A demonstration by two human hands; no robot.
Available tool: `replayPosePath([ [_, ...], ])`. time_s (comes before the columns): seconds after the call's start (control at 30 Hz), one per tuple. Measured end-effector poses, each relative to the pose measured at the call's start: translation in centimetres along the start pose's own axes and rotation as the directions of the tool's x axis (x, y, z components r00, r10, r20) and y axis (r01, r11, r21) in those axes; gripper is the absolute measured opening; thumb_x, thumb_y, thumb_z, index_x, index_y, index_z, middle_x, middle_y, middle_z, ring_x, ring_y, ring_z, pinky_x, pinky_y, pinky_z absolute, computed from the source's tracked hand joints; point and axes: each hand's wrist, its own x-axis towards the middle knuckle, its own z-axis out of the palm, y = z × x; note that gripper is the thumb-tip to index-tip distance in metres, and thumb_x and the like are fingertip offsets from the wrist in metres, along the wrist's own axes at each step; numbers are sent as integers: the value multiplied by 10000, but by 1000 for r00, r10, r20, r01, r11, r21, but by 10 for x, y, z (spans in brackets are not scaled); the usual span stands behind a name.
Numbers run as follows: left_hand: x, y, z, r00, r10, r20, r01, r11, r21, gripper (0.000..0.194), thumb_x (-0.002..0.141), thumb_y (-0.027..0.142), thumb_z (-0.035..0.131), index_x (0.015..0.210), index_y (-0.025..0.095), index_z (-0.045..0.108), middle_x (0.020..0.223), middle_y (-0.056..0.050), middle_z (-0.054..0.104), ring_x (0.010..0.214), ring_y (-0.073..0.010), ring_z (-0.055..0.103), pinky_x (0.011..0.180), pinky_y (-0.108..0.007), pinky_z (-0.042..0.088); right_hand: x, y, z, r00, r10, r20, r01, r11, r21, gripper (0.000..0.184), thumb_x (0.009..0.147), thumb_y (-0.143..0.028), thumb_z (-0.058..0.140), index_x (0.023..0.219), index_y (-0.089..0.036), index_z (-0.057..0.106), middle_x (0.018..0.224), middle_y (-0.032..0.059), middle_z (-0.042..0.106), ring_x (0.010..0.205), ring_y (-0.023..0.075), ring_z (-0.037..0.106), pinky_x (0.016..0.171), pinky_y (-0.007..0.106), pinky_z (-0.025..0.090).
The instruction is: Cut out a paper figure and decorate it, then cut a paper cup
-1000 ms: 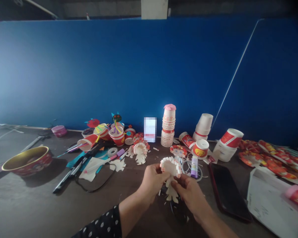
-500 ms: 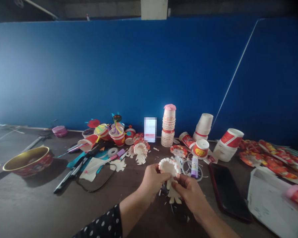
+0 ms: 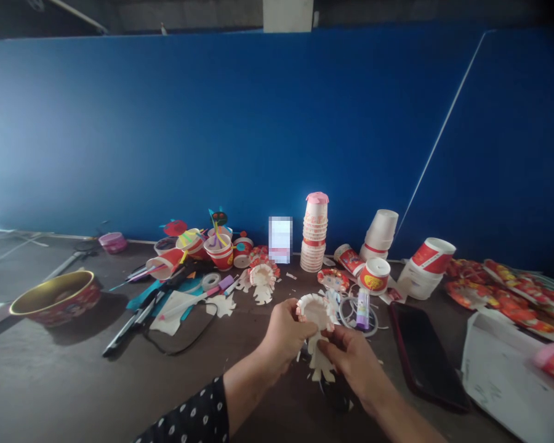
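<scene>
Between both hands is a paper cutout (image 3: 317,312) shaped like a small figure, white on the side facing me, with a round curled rim at its head and a narrow body below. My left hand (image 3: 284,335) pinches the head's left edge with its thumb. My right hand (image 3: 351,357) grips the lower right of the head near the neck, its fingers closed on the paper. Just beyond my right hand lie a purple glue stick (image 3: 362,309) and another cutout figure (image 3: 333,280) with its printed face showing. Dark scissors (image 3: 335,397) are partly hidden under my hands.
Stacked paper cups (image 3: 313,246) stand before the blue wall, with more cups (image 3: 375,275) to their right. A phone (image 3: 425,357) lies at right beside a white sheet (image 3: 503,375). A gold-rimmed bowl (image 3: 58,301), pens and decorated cups (image 3: 219,251) occupy the left.
The hands stay in nearly the same place on the cutout. Its lower body has tilted slightly to the left, and the whole view has shifted a little.
</scene>
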Motion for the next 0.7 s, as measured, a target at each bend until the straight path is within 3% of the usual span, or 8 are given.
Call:
replayPosePath([
  [0.23, 6, 3, -5, 1000, -24, -9, 24, 997, -68, 161, 510, 114, 620, 662, 109, 566, 523, 21, 540, 449, -79, 452, 441, -200, 348, 2, -2, -5, 1000, 15, -12, -16, 993, -114, 179, 668, -326, 660, 711, -154, 637, 505, -46, 550, 432, 90, 436, 411, 198, 275],
  [0.5, 11, -4, -8, 997, -74, -4, 74, 997, -25, 78, 553, 141, 602, 611, 118, 554, 459, 27, 507, 413, -75, 437, 402, -189, 308, 3, -4, -5, 998, 23, -56, -33, 979, -200, 157, 647, -317, 630, 607, -170, 594, 454, -62, 509, 417, 93, 429, 415, 207, 282],
  [0.7, 8, 2, -6, 995, -85, -50, 83, 996, -42, 150, 500, 98, 638, 623, 116, 552, 483, 24, 537, 424, -83, 460, 420, -197, 350, 4, -1, -4, 999, 29, -37, -35, 984, -174, 220, 649, -382, 642, 648, -165, 610, 491, -49, 539, 416, 88, 431, 411, 208, 290],
])
